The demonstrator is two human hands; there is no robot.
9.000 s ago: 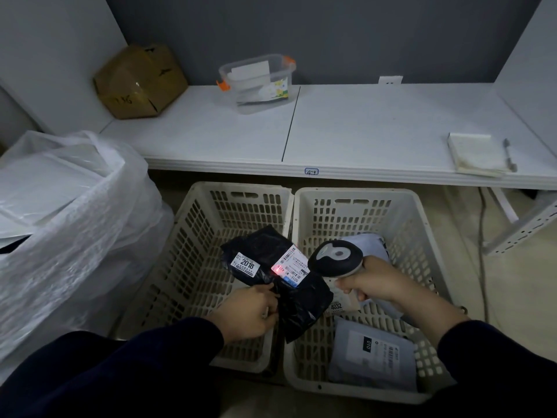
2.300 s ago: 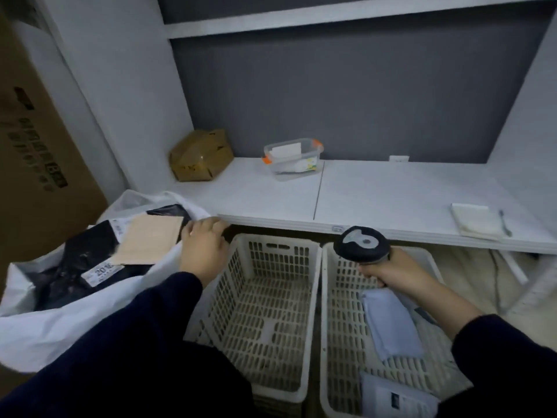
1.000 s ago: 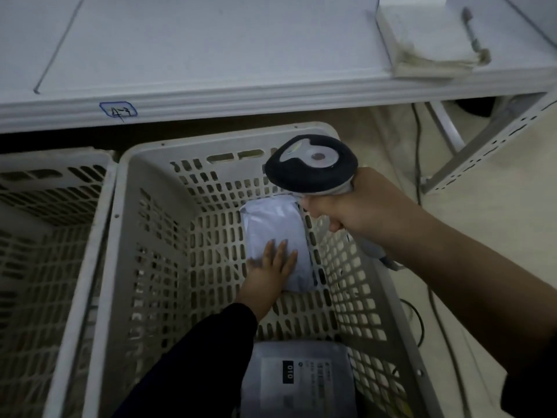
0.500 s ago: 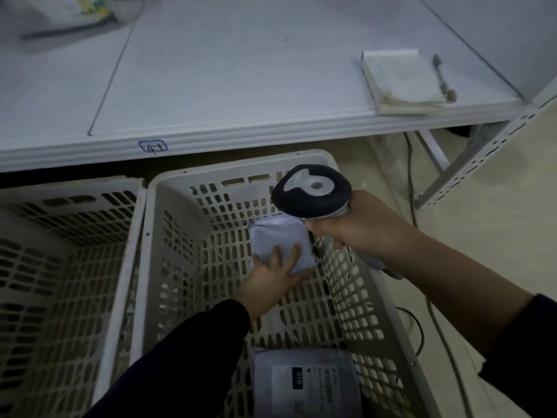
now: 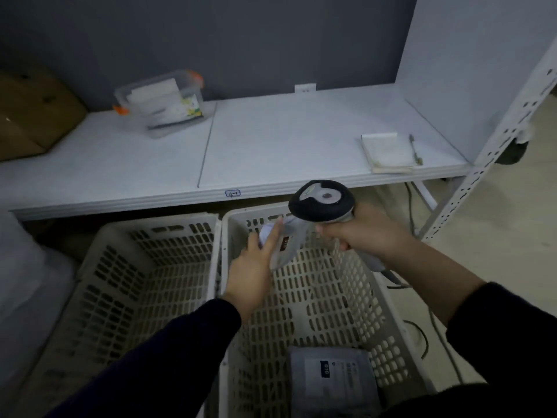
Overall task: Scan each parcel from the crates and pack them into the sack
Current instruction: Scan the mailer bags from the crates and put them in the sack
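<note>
Head view: left hand (image 5: 254, 268) pinches the grey parcel (image 5: 286, 245), right hand (image 5: 364, 233) grips the scanner (image 5: 321, 202); the tilted parcel's label may miss the beam.

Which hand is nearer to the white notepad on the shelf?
Right. The right hand, gripping the scanner, is directly in front of the notepad; the left hand, holding a parcel, is farther left.
</note>
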